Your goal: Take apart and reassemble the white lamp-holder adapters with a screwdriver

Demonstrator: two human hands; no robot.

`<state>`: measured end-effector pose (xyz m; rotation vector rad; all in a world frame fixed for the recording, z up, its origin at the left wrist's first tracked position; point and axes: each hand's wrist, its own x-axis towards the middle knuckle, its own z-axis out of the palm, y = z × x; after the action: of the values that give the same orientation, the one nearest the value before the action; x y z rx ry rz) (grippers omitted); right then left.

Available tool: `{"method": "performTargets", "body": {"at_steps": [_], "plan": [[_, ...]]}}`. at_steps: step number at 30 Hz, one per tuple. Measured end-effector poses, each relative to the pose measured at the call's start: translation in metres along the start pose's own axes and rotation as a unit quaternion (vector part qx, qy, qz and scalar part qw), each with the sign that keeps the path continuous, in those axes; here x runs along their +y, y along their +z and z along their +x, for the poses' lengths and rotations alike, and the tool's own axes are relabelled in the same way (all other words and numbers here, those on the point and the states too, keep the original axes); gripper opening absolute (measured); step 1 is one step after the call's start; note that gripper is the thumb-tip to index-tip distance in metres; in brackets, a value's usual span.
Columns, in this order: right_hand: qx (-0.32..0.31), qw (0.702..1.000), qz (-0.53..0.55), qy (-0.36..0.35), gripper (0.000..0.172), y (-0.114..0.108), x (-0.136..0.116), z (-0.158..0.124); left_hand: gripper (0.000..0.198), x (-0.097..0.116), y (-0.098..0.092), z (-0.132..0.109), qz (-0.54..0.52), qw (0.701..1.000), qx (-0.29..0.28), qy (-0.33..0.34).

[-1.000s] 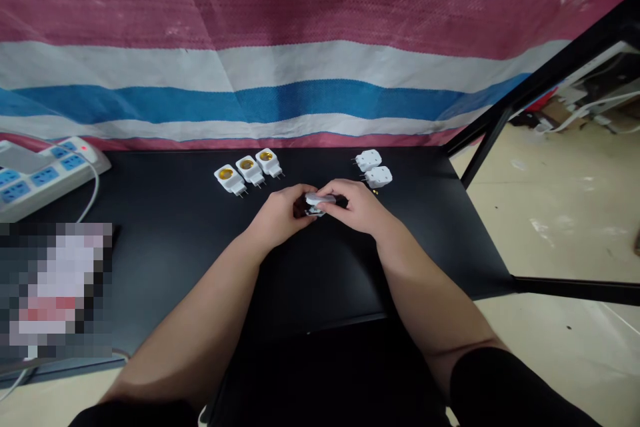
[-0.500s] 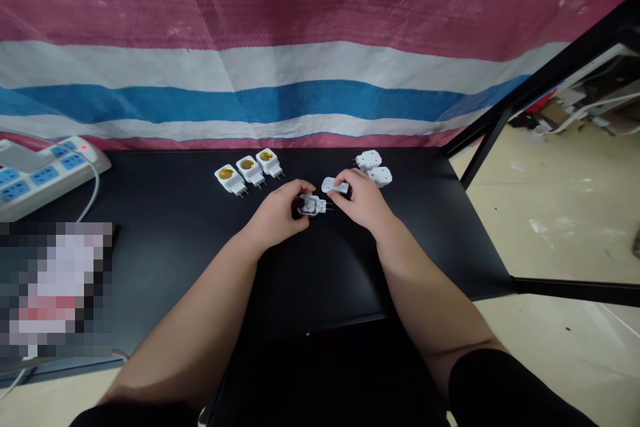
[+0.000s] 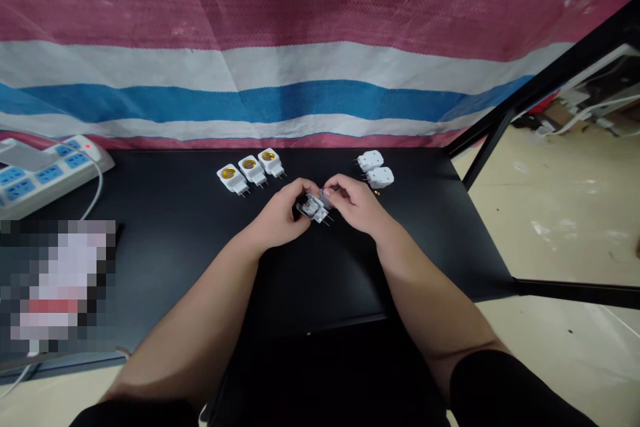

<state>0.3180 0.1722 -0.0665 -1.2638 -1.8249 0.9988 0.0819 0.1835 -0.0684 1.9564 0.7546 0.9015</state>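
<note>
Now the right hand [image 3: 357,203] has come back from beside the two white adapters [image 3: 375,170], pinching the small cover [image 3: 327,195] against the open plug [image 3: 313,208] that the left hand [image 3: 280,217] grips just above the black surface [image 3: 175,240]; the halves seem to be meeting again

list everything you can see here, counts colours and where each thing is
opened adapter: one, white-grey, pins showing, between both hands at mid-table
socket adapters: three, white with yellow centres, in a row beyond the left hand
plug adapters: two, white, side by side beyond the right hand
power strip: one, white with blue sockets, table's far left
table: one, black
tarp: one, red, white and blue stripes, behind the table
left hand: one, bare, gripping the opened adapter
right hand: one, bare, fingertips on the opened adapter
</note>
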Motion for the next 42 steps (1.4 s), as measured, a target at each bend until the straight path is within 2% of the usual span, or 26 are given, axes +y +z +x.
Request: {"method": "performTargets", "body": {"at_steps": [3,7,11,13,16,19,23,27,31,33,36,38,42], "plan": [[-0.064,0.988,0.130,0.059,0.027,0.008,-0.003,-0.002,0.051,0.001,0.002,-0.002,-0.037,0.999,-0.005,0.000],[-0.081,0.965,0.225,0.107,0.042,0.014,-0.005,-0.001,0.050,-0.002,0.006,-0.002,-0.052,0.998,0.029,-0.017],[-0.028,0.945,0.287,0.155,0.044,0.014,-0.005,0.003,0.051,-0.012,0.007,0.000,-0.112,0.988,0.090,-0.056],[0.012,0.937,0.307,0.163,0.045,0.015,-0.004,0.005,0.047,-0.014,0.007,0.001,-0.192,0.975,0.068,-0.092],[0.051,0.930,0.325,0.166,0.054,0.019,0.000,0.006,0.043,-0.012,0.007,0.001,-0.285,0.947,0.020,-0.147],[0.071,0.937,0.304,0.158,0.060,0.027,0.003,0.006,0.051,-0.008,0.011,0.000,-0.308,0.936,0.010,-0.170],[0.093,0.959,0.230,0.137,0.056,0.037,0.005,0.005,0.054,-0.007,0.015,-0.001,-0.328,0.919,0.022,-0.217],[0.074,0.966,0.219,0.115,0.052,0.040,0.004,0.004,0.058,-0.009,0.014,-0.001,-0.345,0.910,0.041,-0.226],[0.069,0.973,0.201,0.093,0.041,0.038,-0.001,0.002,0.069,-0.010,0.014,-0.003,-0.370,0.905,0.026,-0.206],[0.074,0.983,0.153,0.068,0.032,0.035,-0.003,0.001,0.074,-0.010,0.013,-0.003,-0.377,0.902,0.021,-0.211],[0.118,0.992,0.050,0.002,0.021,0.029,-0.005,0.001,0.080,-0.009,0.012,-0.004,-0.367,0.901,0.019,-0.228],[0.141,0.990,0.009,-0.028,0.018,0.026,-0.005,0.001,0.082,-0.008,0.010,-0.004,-0.356,0.904,0.014,-0.237],[0.130,0.990,-0.009,-0.056,0.013,0.021,-0.006,0.001,0.077,-0.009,0.008,-0.004,-0.346,0.907,0.004,-0.240]]}}
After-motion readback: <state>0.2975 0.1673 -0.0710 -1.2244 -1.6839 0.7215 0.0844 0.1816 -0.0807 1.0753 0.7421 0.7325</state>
